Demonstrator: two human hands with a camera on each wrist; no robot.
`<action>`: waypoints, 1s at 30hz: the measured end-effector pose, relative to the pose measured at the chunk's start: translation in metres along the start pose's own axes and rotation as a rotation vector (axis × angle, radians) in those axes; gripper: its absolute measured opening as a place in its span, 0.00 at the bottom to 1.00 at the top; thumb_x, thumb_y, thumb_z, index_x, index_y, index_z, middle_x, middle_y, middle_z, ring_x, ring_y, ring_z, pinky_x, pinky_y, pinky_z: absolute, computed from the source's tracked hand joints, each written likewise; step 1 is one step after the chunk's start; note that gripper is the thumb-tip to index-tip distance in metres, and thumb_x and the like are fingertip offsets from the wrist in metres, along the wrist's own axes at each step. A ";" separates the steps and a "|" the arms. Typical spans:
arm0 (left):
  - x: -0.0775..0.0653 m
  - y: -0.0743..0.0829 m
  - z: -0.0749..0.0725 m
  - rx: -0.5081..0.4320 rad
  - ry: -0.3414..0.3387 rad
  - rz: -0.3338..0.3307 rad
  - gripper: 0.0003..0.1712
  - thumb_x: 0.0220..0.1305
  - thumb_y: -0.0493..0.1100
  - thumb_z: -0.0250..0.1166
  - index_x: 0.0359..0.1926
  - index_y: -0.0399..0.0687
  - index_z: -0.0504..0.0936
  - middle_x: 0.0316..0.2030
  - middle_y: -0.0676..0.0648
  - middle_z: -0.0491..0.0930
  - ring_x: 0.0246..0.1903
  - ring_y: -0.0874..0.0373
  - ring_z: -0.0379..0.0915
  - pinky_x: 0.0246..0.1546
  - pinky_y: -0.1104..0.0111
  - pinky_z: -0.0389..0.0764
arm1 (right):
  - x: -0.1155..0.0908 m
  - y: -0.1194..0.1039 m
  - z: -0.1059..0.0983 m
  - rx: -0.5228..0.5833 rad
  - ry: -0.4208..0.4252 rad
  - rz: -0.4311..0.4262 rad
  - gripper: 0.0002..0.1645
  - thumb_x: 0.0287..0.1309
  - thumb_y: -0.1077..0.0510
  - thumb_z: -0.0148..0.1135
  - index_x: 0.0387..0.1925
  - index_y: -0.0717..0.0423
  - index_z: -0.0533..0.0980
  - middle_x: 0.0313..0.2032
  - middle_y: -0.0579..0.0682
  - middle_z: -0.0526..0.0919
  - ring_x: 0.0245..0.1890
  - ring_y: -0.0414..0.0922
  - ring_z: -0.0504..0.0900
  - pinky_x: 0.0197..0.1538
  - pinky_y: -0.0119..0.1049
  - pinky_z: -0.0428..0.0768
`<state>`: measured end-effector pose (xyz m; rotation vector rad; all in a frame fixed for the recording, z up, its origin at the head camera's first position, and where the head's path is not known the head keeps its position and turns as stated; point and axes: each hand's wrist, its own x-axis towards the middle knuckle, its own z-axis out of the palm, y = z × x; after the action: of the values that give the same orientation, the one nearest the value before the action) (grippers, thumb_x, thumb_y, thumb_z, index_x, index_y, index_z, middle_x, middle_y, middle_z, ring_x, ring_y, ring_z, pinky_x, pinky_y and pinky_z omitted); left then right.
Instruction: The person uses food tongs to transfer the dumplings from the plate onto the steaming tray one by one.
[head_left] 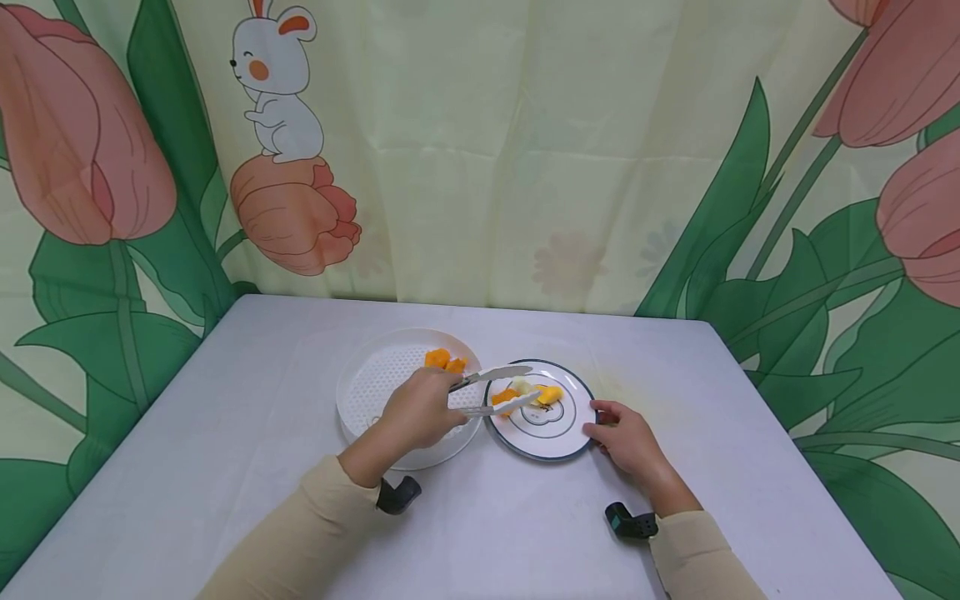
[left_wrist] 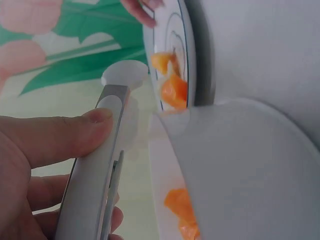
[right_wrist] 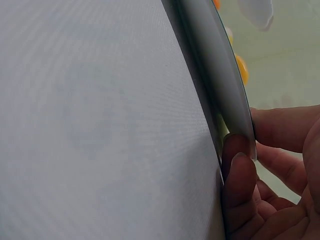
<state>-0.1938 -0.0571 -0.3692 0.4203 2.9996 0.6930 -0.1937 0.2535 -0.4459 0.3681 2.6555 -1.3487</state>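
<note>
My left hand (head_left: 422, 410) grips metal tongs (left_wrist: 92, 170) with white tips. The tongs reach rightward over a white plate (head_left: 543, 445) with a dark blue rim and line drawing. On this plate lie an orange piece (head_left: 506, 395), a pale piece (head_left: 523, 387) and a yellow piece (head_left: 550, 394), which look like cut fruit. In the left wrist view the visible tong tip stands apart from the food. My right hand (head_left: 628, 442) pinches the plate's right edge, thumb on top and fingers beneath. Under my left hand is a round white perforated tray (head_left: 362, 387) with orange pieces (head_left: 438, 358).
The tray stands left of the plate, close beside it, on a table with a white cloth (head_left: 510, 533). Behind the table hangs a curtain (head_left: 465, 167) printed with tulips and a rabbit. Both wrists wear black camera straps (head_left: 398, 495).
</note>
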 end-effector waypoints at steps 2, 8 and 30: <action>0.001 0.005 0.003 0.000 -0.008 0.004 0.30 0.52 0.46 0.79 0.56 0.43 0.84 0.46 0.45 0.82 0.43 0.52 0.73 0.41 0.60 0.80 | 0.000 0.000 0.000 0.000 -0.001 -0.002 0.32 0.66 0.58 0.64 0.69 0.58 0.68 0.59 0.64 0.70 0.51 0.55 0.72 0.43 0.34 0.80; 0.006 0.017 0.011 0.010 -0.028 0.013 0.31 0.52 0.46 0.79 0.57 0.43 0.83 0.49 0.45 0.82 0.45 0.52 0.74 0.43 0.60 0.80 | -0.001 0.001 -0.001 -0.001 0.001 -0.010 0.32 0.66 0.57 0.63 0.69 0.58 0.68 0.60 0.64 0.70 0.52 0.56 0.71 0.46 0.36 0.80; 0.021 0.031 0.023 0.034 -0.051 0.005 0.28 0.52 0.45 0.79 0.55 0.42 0.85 0.41 0.47 0.81 0.37 0.54 0.71 0.42 0.64 0.79 | -0.001 0.000 0.001 0.005 -0.001 -0.009 0.32 0.66 0.57 0.64 0.69 0.57 0.68 0.59 0.64 0.70 0.53 0.56 0.71 0.47 0.36 0.80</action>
<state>-0.2037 -0.0150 -0.3757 0.4404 2.9675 0.6219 -0.1932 0.2528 -0.4460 0.3562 2.6562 -1.3586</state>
